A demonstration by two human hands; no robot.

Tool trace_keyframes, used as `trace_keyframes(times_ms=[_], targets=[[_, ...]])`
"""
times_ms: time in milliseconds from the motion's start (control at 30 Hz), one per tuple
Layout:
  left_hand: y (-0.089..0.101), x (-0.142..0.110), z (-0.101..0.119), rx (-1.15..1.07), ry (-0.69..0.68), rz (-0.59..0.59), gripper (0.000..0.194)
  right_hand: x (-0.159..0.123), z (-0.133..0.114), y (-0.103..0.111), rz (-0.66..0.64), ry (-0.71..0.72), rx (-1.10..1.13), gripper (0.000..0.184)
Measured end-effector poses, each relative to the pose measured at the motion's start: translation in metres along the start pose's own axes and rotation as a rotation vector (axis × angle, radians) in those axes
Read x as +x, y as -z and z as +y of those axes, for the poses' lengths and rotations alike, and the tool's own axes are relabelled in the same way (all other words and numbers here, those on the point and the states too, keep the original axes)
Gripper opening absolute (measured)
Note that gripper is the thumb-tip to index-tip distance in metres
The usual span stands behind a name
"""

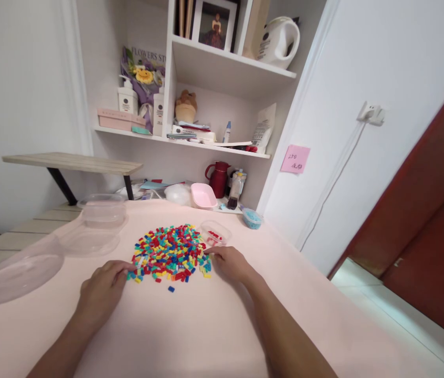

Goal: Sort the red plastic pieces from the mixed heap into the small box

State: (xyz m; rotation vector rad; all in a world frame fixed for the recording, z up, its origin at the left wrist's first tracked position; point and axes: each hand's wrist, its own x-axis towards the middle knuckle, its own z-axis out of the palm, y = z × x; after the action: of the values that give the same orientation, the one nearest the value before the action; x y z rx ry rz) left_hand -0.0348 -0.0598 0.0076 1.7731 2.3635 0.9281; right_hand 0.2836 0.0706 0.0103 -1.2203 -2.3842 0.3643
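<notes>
A wide pile of small plastic building bricks in red, yellow, blue and green covers the middle of the pink tabletop. At the pile's left edge is my left hand, its fingers drawn together and the tips among the bricks. Opposite it, my right hand reaches the right edge with thumb and index finger close together. Whatever either hand's fingertips hold is too small to make out. Just beyond my right hand, a clear plastic container has red bricks in it. One blue brick lies apart in front.
Clear plastic tubs and a large clear lid lie at the left. A tub of light-blue pieces stands back right. Behind are a pink basin, a red jug, a bottle and shelves.
</notes>
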Motion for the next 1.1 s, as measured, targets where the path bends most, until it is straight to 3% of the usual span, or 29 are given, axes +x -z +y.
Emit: trace_keyframes(times_ms=[167, 667, 833, 1100], targets=[[-0.0008, 0.0011, -0.0004, 0.007, 0.013, -0.036, 0.039, 0.0014, 0.0000, -0.0016, -0.037, 0.049, 0.149, 0.042], [-0.0027, -0.0003, -0.0027, 0.004, -0.007, -0.035, 0.039, -0.0005, -0.0048, -0.0026, 0.000, -0.071, -0.057, 0.037], [-0.0026, -0.0005, -0.0008, 0.007, -0.008, -0.037, 0.040, 0.0014, -0.0069, 0.0007, -0.064, -0.102, -0.030, 0.032], [-0.0031, -0.0005, -0.0008, 0.010, 0.008, -0.054, 0.040, 0.0026, -0.0076, -0.0022, -0.053, -0.113, 0.010, 0.021]])
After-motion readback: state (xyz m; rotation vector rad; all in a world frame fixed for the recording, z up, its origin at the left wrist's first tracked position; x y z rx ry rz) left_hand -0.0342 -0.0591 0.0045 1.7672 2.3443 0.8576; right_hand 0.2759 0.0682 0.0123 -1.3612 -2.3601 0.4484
